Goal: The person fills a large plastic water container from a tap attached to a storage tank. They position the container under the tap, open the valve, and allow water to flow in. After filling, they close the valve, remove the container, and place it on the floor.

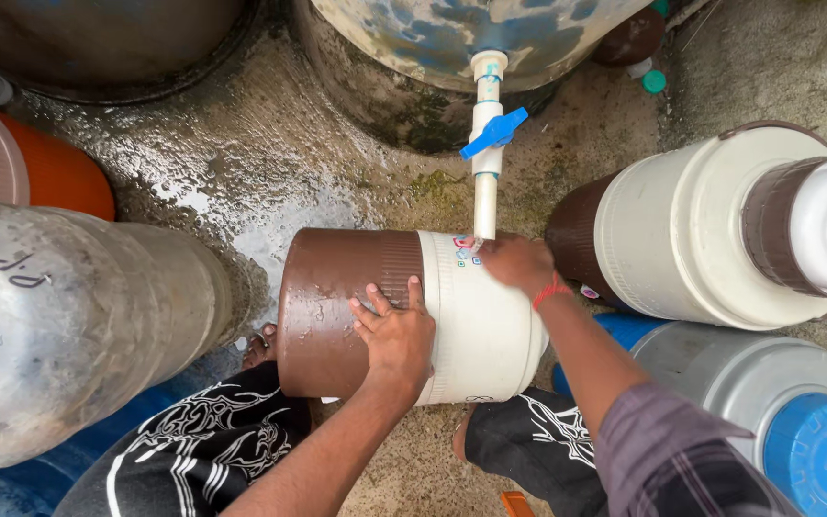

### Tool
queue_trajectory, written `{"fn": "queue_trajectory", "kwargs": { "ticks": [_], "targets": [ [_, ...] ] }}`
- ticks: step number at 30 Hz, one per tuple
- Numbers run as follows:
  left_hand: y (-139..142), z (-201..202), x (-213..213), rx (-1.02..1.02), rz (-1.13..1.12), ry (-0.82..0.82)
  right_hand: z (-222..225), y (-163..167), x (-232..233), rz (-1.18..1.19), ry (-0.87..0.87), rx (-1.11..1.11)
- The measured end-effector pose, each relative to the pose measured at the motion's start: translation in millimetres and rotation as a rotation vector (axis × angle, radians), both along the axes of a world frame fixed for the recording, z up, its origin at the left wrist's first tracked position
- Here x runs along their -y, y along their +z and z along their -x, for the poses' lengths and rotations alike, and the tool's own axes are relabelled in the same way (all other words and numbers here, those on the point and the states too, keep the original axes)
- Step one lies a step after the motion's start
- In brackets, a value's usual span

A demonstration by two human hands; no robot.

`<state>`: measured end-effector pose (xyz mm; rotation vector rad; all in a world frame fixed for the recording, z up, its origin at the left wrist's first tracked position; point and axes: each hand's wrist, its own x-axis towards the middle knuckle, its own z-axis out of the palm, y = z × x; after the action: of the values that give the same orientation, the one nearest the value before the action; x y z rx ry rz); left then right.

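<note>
Water cooler jug (471,316), cream with a brown base, lies on its side directly under the white pipe tap (486,144) with the blue lever, and this jug is the landmark for all the rest. Your left hand (396,330) lies flat with the fingers spread on the jug, just where the brown part meets the cream part; it presses on the wall and does not close around anything. Your right hand (521,263) is at the top of the jug, right where the end of the pipe comes down; the fingers curl there, but I cannot tell if they grip the jug's opening or only touch it. The two hands are apart, one on each part of the jug.

To the right of the jug, a second cream and brown cooler (710,230) lies tilted, touching it or nearly so. Below that one, a grey container with a blue lid (796,421) stands. To the left of the jug is a big metal vessel (69,316), and above that an orange container (50,172). The concrete ground (270,163) above the jug is wet.
</note>
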<state>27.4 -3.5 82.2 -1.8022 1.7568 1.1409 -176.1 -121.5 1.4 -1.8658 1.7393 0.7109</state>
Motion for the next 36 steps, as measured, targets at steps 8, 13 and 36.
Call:
{"fn": "queue_trajectory", "kwargs": {
  "ticks": [8,13,36],
  "targets": [
    [9,-7,1,0.013,0.065,-0.089,-68,-51,-42,0.336,0.136,0.273],
    [9,-5,-4,-0.062,0.073,-0.042,-35,-37,-25,0.174,0.19,0.325],
    [11,-4,-2,0.01,0.107,-0.11,-115,-22,-32,0.147,0.038,0.208]
  ]
}}
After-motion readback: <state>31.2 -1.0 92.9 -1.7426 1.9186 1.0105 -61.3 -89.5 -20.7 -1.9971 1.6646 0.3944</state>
